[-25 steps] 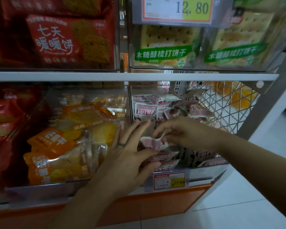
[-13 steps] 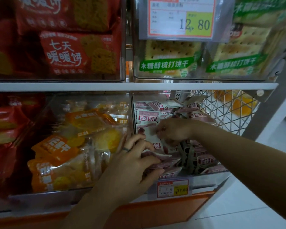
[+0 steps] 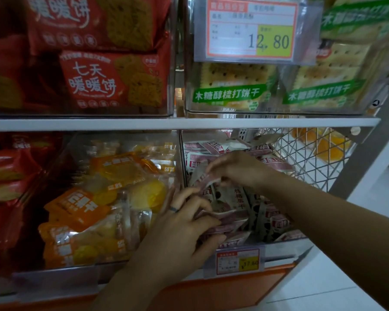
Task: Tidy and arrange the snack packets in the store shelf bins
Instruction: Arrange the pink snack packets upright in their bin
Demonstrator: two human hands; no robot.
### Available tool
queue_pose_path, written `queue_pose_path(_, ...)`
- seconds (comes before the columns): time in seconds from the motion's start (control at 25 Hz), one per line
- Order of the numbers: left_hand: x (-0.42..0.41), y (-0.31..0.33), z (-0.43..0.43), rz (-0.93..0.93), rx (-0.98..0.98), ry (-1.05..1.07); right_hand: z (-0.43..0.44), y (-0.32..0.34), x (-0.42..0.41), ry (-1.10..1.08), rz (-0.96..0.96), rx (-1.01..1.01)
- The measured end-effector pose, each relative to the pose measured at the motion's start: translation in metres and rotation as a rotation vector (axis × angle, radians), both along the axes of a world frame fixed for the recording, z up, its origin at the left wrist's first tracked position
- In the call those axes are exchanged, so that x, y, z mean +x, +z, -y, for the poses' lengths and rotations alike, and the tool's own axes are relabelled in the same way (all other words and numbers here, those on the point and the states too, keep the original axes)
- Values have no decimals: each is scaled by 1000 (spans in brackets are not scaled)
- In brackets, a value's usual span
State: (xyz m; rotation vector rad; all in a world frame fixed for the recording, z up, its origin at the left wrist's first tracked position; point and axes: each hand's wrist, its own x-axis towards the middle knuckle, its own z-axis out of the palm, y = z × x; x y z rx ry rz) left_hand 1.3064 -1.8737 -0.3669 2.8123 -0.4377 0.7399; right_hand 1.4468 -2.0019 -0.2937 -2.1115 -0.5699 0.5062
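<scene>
A clear bin (image 3: 285, 242) on the lower shelf holds several small pink-and-white snack packets (image 3: 276, 161). My left hand (image 3: 184, 227), with a ring on one finger, grips a stack of these packets (image 3: 226, 223) at the bin's front left. My right hand (image 3: 238, 169) reaches in from the right and pinches one pink packet (image 3: 206, 179) just above the stack. Behind the hands, more packets (image 3: 240, 199) stand on edge, partly hidden.
The bin to the left holds orange packets (image 3: 76, 205); red packets (image 3: 5, 176) lie further left. Above, bins hold red biscuit packs (image 3: 112, 79) and green-labelled crackers (image 3: 229, 90). Price tags (image 3: 238, 261) hang on the bin fronts. A wire basket (image 3: 301, 158) is at right.
My right hand has moved up and back in the bin and now pinches a packet. My left hand's fingers have curled onto the stack. The camera has tilted slightly down.
</scene>
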Motion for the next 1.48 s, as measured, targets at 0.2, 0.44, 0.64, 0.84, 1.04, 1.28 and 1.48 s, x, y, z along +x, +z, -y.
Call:
queue_pose_path(0.2, 1, 0, 0, 25, -10, -6, 31, 22, -11, -36, -342, 317)
queue_pose_path(0.44, 0, 0, 1, 26, 17, 16, 40, 17, -26, -17, 515, -40)
queue_pose_path(0.64, 0, 1, -2, 43, 51, 21, 78, 48, -37, -106, 490, 88)
queue_pose_path(0.84, -1, 4, -2, 39, 80, 18, 114, 26, -62, -149, 571, -167)
queue_pose_path(1.04, -1, 10, -2, 30, 150, 54, 129, 24, -70, -77, 742, -337)
queue_pose_path(1.28, 1, 13, -5, 52, 224, 72, 142, 38, -64, 17, 775, -436)
queue_pose_path(1.48, 0, 15, -5, 33, 245, 74, 125, 33, -70, 121, 826, -543)
